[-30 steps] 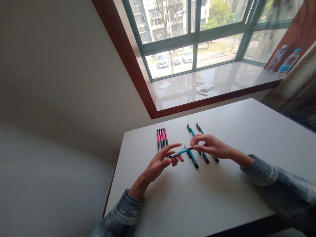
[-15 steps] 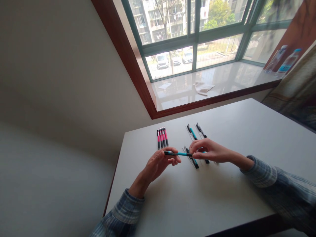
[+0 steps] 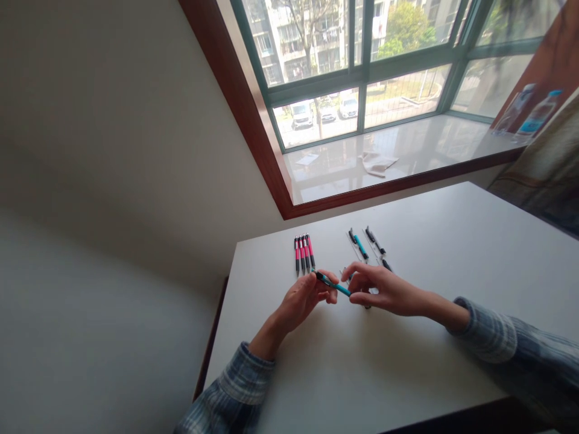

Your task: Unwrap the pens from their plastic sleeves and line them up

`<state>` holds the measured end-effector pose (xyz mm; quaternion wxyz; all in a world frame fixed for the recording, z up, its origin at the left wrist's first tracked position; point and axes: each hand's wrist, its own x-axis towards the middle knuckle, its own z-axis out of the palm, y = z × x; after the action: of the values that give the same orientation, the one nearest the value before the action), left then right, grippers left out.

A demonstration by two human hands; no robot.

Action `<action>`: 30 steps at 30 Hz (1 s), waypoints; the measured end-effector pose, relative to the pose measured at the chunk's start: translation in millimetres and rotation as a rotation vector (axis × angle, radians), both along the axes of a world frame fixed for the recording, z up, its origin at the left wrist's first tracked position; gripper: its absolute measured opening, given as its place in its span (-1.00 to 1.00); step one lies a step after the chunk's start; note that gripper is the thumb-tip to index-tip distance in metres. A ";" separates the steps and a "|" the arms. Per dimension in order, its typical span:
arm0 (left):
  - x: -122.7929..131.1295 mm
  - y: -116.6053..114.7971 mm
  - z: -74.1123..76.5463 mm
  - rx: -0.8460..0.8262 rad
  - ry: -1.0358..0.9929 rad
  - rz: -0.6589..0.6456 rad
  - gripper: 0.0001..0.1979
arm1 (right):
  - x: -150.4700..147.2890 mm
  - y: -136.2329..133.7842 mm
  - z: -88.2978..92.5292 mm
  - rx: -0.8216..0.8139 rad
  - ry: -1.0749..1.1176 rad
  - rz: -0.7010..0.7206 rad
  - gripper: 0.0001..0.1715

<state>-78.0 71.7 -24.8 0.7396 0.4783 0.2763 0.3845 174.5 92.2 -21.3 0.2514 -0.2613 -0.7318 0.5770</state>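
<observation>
Left hand [image 3: 302, 301], right hand [image 3: 384, 290], pen [image 3: 332, 283] mid-table [image 3: 362, 367]

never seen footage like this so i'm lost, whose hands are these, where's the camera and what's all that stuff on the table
There is no machine here: these are a person's two bare hands, in plaid sleeves. The camera is worn on that person's head and looks forward and down, so the arms reach in from the bottom edge. The left hand and the right hand each pinch one end of a teal pen with their fingers, holding it just above a pale table. On the table, four pink pens lie side by side beyond the left hand. More teal pens lie beyond the right hand, some partly hidden by it. Behind the table is a window sill with some papers on it.
</observation>
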 end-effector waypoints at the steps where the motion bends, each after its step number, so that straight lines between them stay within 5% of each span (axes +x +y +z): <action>1: 0.6 0.4 1.6 0.004 0.005 0.002 -0.44 | -2.5 -0.5 3.0 0.015 -0.009 -0.002 -0.68; 5: 1.3 2.3 6.6 0.022 0.031 0.111 -0.41 | -15.3 2.4 23.4 0.111 -0.068 -0.015 -0.79; 10: -9.1 3.5 12.0 0.333 0.414 0.526 -0.56 | -33.1 29.4 49.2 0.194 -0.135 -0.133 -0.78; 15: -22.4 1.1 19.5 0.549 0.893 0.758 -0.76 | -53.4 64.0 50.4 0.308 -0.268 -0.343 -0.44; 22: -43.3 3.9 20.2 0.749 1.454 0.692 -0.67 | -65.1 76.4 23.6 0.350 -0.480 -0.422 -0.45; 30: -43.1 1.1 21.3 0.733 1.510 0.559 -0.77 | -71.1 71.8 13.2 0.384 -0.504 -0.389 -0.51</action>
<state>-121.1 72.9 -3.5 0.0392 0.7266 0.6570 0.1971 103.4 164.0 -8.1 0.2128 -0.4773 -0.8024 0.2883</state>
